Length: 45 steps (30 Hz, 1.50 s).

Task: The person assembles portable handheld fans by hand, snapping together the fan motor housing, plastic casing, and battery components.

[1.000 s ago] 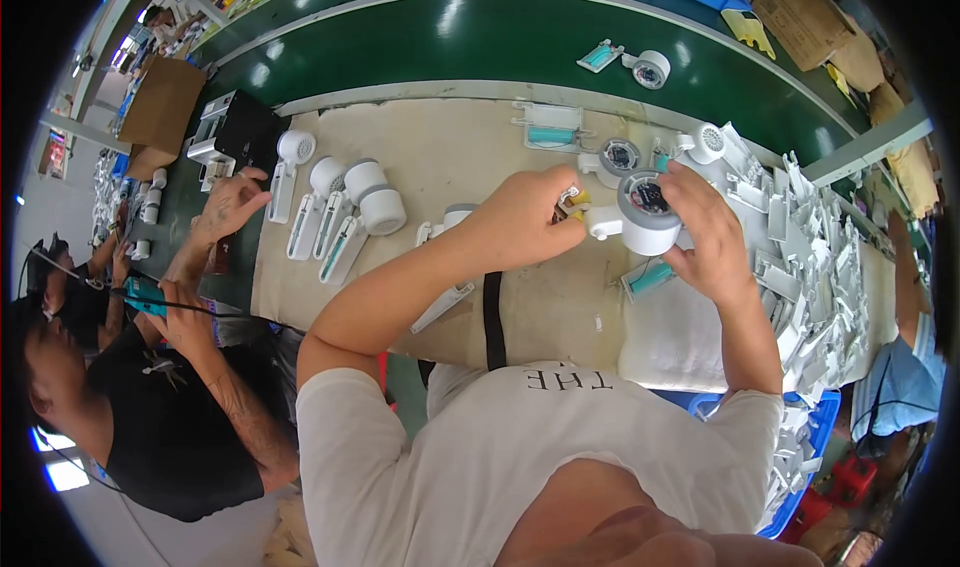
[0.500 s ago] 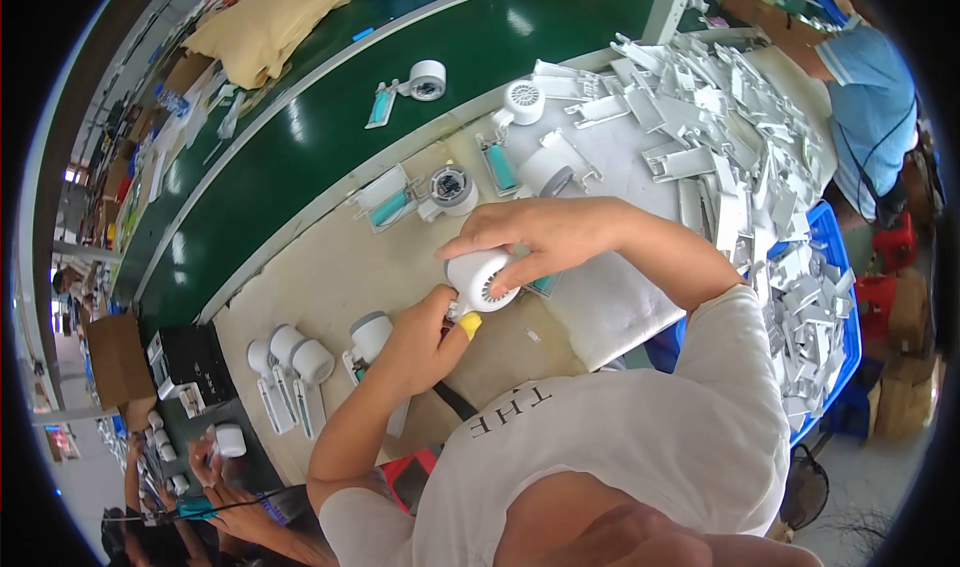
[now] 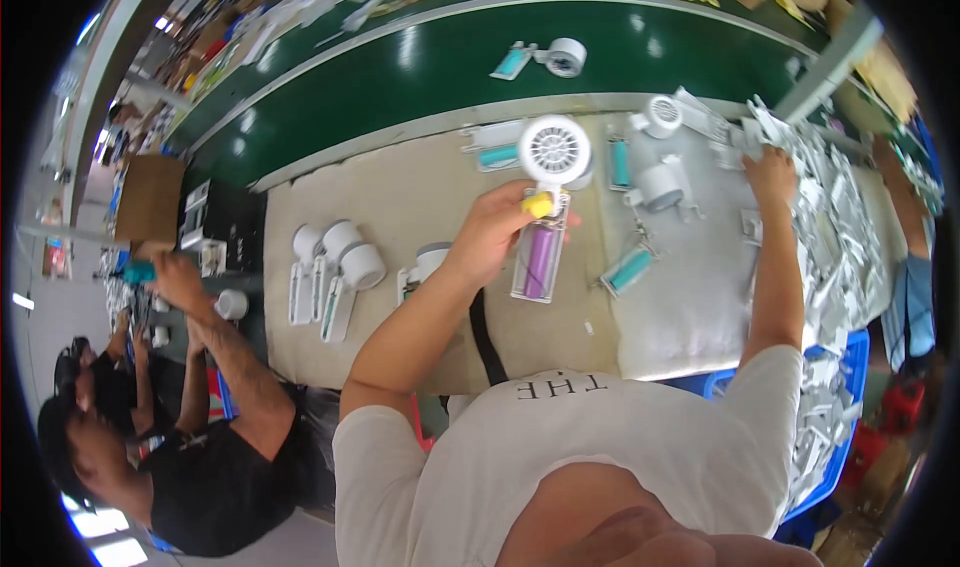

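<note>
My left hand [image 3: 485, 232] grips a white handheld fan [image 3: 556, 153] by its open handle, with the round grille facing up. A purple battery cell [image 3: 540, 263] lies in that handle. Something yellow [image 3: 538, 205] covers my left thumb tip. On the right, my right hand [image 3: 770, 175] reaches to the near edge of a heap of white plastic handle shells [image 3: 835, 237]; its fingertips are among the shells, and whether they hold one is unclear. Between the hands lie a loose teal cell in a handle [image 3: 630, 270] and a fan head on its side [image 3: 660, 187].
Several white fans [image 3: 350, 252] stand at the left of the mat. Another fan [image 3: 565, 57] lies on the green surface behind. A blue crate [image 3: 855, 377] of shells stands at the right. Co-workers sit at the left, one in a black shirt [image 3: 225, 487]; another's arm [image 3: 905, 207] shows at right.
My right hand has let go of the fan and moved right to the shell heap. My left hand keeps the fan, its purple handle side now showing. The view has swung right.
</note>
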Motion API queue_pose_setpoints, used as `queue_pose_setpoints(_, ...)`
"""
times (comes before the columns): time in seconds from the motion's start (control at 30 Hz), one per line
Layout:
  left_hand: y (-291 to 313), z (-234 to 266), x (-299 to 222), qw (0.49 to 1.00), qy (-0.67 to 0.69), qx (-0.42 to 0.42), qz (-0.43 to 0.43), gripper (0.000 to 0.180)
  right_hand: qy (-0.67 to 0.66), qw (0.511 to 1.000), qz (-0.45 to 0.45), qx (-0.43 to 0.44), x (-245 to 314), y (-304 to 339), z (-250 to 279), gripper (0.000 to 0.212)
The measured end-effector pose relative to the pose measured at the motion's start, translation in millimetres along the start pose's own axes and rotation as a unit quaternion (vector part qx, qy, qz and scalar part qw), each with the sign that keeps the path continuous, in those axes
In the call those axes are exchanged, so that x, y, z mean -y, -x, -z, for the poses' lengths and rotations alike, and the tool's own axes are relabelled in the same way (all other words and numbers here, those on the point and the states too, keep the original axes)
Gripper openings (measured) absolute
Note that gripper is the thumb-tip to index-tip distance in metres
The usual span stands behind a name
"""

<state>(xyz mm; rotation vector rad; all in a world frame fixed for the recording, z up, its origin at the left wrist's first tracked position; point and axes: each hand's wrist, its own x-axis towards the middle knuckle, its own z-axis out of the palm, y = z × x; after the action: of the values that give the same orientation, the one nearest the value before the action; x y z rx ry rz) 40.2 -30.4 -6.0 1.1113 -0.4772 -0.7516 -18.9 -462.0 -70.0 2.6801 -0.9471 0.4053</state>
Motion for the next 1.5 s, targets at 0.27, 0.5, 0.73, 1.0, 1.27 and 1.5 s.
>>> queue_pose_setpoints(0.27,9,14,-6,0.995,-0.077,-0.060,-0.014,0.036,-0.699,0.700,-0.073,0.129,45,23,55,0.032)
queue_pose_setpoints(0.5,-5,-3,8,0.969,0.168,-0.145,-0.105,0.033,-0.608,0.752,0.253,0.025,174,126,153,0.046)
queue_pose_setpoints(0.73,2,-5,17,0.942,0.188,-0.198,-0.195,0.032,-0.490,0.793,0.333,-0.144,217,141,193,0.058)
queue_pose_setpoints(1.0,8,-10,31,0.927,0.190,-0.217,-0.238,0.028,-0.501,0.784,0.342,-0.132,223,141,191,0.059)
queue_pose_setpoints(1.27,8,-6,0,0.894,0.111,-0.264,-0.344,0.032,-0.706,0.618,0.208,0.277,203,123,159,0.040)
queue_pose_setpoints(1.5,15,-32,-47,0.870,0.175,-0.234,-0.397,0.030,-0.763,0.598,0.228,0.092,217,128,211,0.032)
